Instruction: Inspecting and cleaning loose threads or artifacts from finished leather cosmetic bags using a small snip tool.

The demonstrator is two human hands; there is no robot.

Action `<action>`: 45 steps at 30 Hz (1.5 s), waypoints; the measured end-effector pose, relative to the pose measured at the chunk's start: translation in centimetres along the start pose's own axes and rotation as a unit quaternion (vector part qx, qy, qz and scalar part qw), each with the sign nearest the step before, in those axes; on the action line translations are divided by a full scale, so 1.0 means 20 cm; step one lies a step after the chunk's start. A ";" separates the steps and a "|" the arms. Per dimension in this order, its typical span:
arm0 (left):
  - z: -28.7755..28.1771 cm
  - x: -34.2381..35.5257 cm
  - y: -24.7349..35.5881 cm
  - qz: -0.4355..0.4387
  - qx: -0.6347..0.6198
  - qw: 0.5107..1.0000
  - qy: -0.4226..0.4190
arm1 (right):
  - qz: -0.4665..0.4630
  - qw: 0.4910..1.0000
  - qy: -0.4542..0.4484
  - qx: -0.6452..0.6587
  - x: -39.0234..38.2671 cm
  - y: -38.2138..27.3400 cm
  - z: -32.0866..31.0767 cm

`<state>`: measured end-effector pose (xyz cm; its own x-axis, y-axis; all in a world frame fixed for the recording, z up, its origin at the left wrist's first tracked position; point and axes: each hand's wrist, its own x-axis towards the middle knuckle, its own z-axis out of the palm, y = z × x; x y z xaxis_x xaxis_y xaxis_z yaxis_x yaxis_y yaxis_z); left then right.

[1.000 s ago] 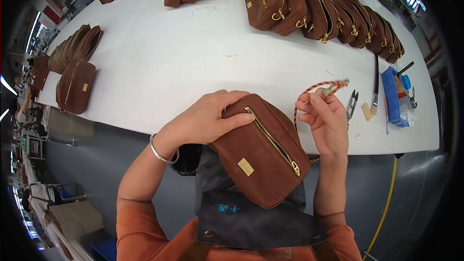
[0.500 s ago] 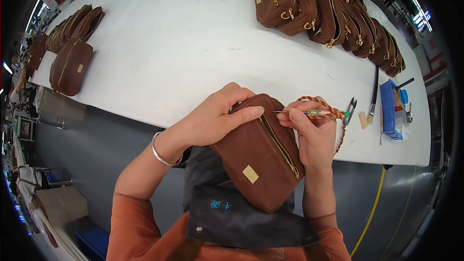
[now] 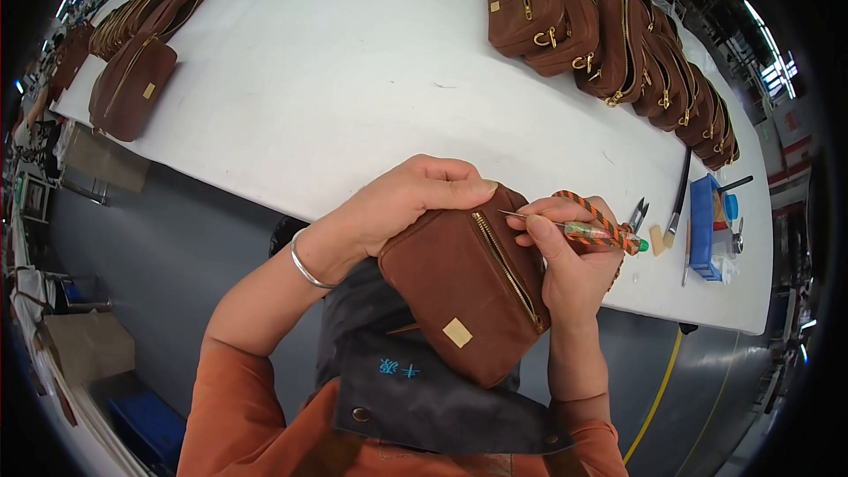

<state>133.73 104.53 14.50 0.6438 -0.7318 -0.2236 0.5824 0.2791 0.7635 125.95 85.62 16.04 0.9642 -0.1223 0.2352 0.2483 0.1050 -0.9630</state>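
A brown leather bag (image 3: 442,274) with a brass zipper and small gold patch is tilted above my dark apron. My left hand (image 3: 420,203) grips its upper left corner, thumb lying along the top edge. My right hand (image 3: 570,265) is closed around a pointed tool (image 3: 592,231) with a translucent, green-ended handle and a fine metal shaft. An orange-and-black braided cord (image 3: 579,200) loops round that tool. Its tip is close to the zipper's upper end; whether it touches the leather I cannot tell. The bag's far side and my left fingertips are hidden.
The white table (image 3: 291,97) holds a long row of brown bags (image 3: 627,53) at back right and a stack (image 3: 132,88) at left. By my right hand lie snips (image 3: 638,212), a brush (image 3: 675,221), a tan block (image 3: 657,238) and a blue tray (image 3: 702,247).
My right hand has brought the tool leftward and down from beside the bag to its zipper's upper end. My left thumb has moved up off the zipper to the bag's top edge.
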 end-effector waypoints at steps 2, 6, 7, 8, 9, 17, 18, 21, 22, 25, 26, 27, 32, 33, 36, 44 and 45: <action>-0.02 0.01 -0.02 0.002 -0.008 1.000 -0.015 | -0.029 0.999 -0.014 -0.011 0.00 0.00 0.00; -0.02 0.02 -0.03 -0.002 -0.029 0.999 -0.020 | -0.055 0.996 -0.039 -0.054 0.00 0.02 -0.01; -0.01 0.02 -0.03 -0.001 -0.029 0.999 -0.019 | -0.051 0.997 -0.041 -0.047 0.00 0.02 -0.01; -0.01 0.02 -0.03 0.000 -0.037 0.999 -0.017 | -0.047 0.997 -0.043 -0.041 0.00 0.02 -0.01; -0.01 0.01 -0.03 0.000 -0.044 0.999 -0.016 | -0.047 0.997 -0.043 -0.040 0.00 0.02 -0.01; -0.01 0.01 -0.04 0.008 -0.031 0.999 -0.016 | -0.037 0.997 -0.050 -0.051 0.00 0.03 -0.02; -0.01 0.01 -0.03 0.010 -0.024 1.000 -0.011 | -0.037 0.997 -0.049 -0.051 0.00 0.03 -0.02; -0.02 0.01 -0.04 0.017 -0.013 1.000 -0.013 | -0.035 0.996 -0.047 -0.067 0.00 0.03 -0.02; -0.02 0.01 -0.04 0.017 -0.013 1.000 -0.013 | -0.034 0.996 -0.046 -0.065 0.00 0.03 -0.02; -0.02 0.01 -0.04 0.014 -0.007 1.000 -0.008 | -0.030 0.996 -0.042 -0.067 0.00 0.03 -0.02; -0.02 0.01 -0.04 0.017 -0.003 1.000 -0.011 | -0.028 0.996 -0.039 -0.070 0.00 0.04 -0.02; -0.02 0.01 -0.04 0.019 0.000 1.000 -0.014 | -0.027 0.996 -0.039 -0.071 0.00 0.04 -0.02; -0.01 0.02 -0.05 0.023 0.021 0.999 -0.006 | -0.018 0.997 -0.038 -0.071 -0.01 0.03 -0.03; -0.02 0.02 -0.05 0.024 0.026 0.999 -0.005 | -0.017 0.997 -0.038 -0.071 -0.01 0.03 -0.03; -0.01 0.02 -0.05 0.026 0.032 0.999 -0.001 | -0.008 0.997 -0.035 -0.062 -0.01 0.03 -0.03; -0.04 0.03 -0.08 0.014 0.033 0.999 -0.002 | -0.195 0.931 -0.092 -0.295 -0.01 0.01 0.00; -0.05 0.03 -0.08 0.005 0.030 1.000 0.001 | -0.194 0.931 -0.092 -0.295 -0.01 0.01 0.00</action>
<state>133.65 104.34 12.66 0.6499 -0.7283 -0.2170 0.5455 0.2482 0.8005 125.75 85.68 15.82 0.8252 0.1395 0.5474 0.5401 -0.4786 -0.6922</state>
